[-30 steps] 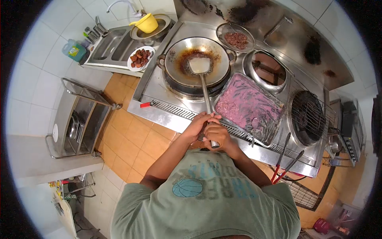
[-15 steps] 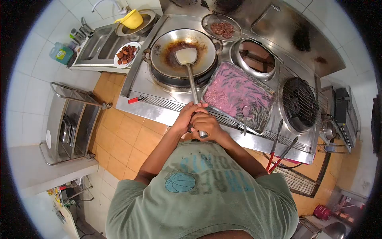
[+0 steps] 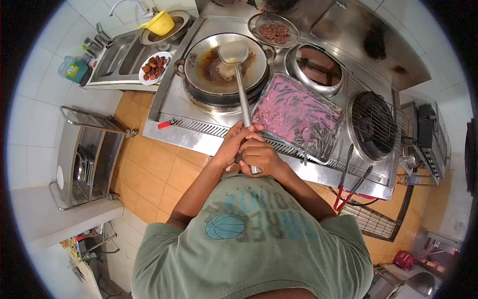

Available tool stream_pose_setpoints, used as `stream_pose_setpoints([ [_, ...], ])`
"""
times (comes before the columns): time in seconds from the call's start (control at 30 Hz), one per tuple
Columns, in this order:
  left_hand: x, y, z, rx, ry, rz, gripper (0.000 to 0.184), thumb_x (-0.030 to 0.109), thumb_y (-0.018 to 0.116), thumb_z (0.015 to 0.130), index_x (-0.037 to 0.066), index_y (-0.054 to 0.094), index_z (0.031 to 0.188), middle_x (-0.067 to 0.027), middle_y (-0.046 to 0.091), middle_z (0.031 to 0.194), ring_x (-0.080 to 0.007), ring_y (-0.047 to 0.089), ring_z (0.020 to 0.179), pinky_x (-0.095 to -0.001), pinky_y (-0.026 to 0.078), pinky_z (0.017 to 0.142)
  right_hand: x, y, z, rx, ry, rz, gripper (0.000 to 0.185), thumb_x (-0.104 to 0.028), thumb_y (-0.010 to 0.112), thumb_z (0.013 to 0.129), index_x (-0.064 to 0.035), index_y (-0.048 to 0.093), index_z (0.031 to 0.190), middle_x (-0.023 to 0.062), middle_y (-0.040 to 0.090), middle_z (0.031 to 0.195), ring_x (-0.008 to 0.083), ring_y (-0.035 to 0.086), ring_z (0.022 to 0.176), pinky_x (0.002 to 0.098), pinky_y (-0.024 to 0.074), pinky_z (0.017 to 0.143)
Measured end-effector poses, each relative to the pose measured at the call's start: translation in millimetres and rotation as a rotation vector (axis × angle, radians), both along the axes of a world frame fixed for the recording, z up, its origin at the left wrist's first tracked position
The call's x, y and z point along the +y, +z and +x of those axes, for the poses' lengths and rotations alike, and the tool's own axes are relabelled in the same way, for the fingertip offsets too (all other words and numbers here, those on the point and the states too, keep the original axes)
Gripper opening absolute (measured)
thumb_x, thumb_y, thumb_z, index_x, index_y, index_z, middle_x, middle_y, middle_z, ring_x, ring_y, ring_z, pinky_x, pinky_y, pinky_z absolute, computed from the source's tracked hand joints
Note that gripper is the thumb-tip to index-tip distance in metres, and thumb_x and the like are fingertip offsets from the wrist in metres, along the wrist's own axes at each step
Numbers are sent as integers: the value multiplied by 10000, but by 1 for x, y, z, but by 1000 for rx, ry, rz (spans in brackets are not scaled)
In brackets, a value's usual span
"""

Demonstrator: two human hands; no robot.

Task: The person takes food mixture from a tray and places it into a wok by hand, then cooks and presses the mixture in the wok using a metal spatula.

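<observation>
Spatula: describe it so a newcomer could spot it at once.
Find the steel stove, then its round wok. The spatula runs from there to the left hand and right hand, broad blade farthest away. Unlike the red-handled tongs, it is gripped.

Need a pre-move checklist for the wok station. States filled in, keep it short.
1. Both hands on the spatula: ok; left grip and right grip are closed around its handle, right nearer the end.
2. Blade over the wok: ok.
3. Blade touching the wok: cannot tell.
4. Burner lit under the wok: cannot tell; no flame visible.
5. Tongs wholly on the counter: not ok; red handles stick out past the front edge.
</observation>
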State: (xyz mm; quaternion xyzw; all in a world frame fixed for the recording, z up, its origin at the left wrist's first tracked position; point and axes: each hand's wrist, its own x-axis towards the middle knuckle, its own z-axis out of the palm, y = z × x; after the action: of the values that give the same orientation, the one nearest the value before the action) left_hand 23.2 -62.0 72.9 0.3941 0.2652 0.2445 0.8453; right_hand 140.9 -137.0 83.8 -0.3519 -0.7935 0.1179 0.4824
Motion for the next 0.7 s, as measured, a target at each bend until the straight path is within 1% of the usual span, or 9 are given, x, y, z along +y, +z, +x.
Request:
stream_pose_setpoints([
  [0.1, 0, 11, 3, -72, -5, 14, 293, 177, 496, 919, 4, 471, 1155, -100, 598, 1042, -118, 577, 838, -236, 475, 758, -3, 20, 3, -46, 16, -12, 160, -47, 667, 637, -49, 513, 594, 58, 549, 678, 218, 585, 801, 418, 406, 902],
  [0.3, 0, 19, 4, -105, -20, 65, 297, 162, 501, 914, 9, 459, 1166, -102, 592, 1030, -141, 579, 849, -263, 482, 780, -5, 31, 7, -130, 45, 29, 154, -104, 675, 623, -53, 531, 612, 58, 528, 697, 227, 582, 813, 417, 402, 892],
  [0.4, 0, 23, 5, -186, 0, 70, 282, 167, 517, 916, 13, 463, 1146, -111, 597, 1018, -123, 594, 819, -219, 494, 705, -5, 38, 7, -191, 57, 86, 142, -114, 670, 618, -58, 539, 630, 48, 514, 697, 216, 573, 799, 416, 401, 886],
  [0.5, 1, 33, 5, -185, -19, 103, 343, 188, 523, 901, 15, 450, 1188, -91, 576, 1010, -162, 568, 890, -284, 471, 815, -3, 46, 7, -208, 49, 114, 166, 1, 692, 581, -45, 533, 580, 37, 546, 668, 196, 599, 790, 413, 436, 847],
  [0.6, 5, 31, 7, -215, -24, 131, 360, 192, 532, 894, 18, 446, 1197, -87, 572, 998, -161, 565, 889, -284, 466, 820, 0, 55, 9, -246, 82, 118, 161, -59, 697, 575, -48, 536, 587, 32, 532, 659, 191, 596, 796, 411, 436, 842],
  [0.7, 7, 41, 8, -254, -30, 137, 374, 185, 538, 886, 21, 438, 1207, -85, 570, 982, -161, 565, 885, -284, 469, 814, 2, 65, 11, -287, 80, 124, 155, -105, 681, 570, -57, 536, 594, 26, 519, 650, 192, 592, 792, 411, 438, 836],
])
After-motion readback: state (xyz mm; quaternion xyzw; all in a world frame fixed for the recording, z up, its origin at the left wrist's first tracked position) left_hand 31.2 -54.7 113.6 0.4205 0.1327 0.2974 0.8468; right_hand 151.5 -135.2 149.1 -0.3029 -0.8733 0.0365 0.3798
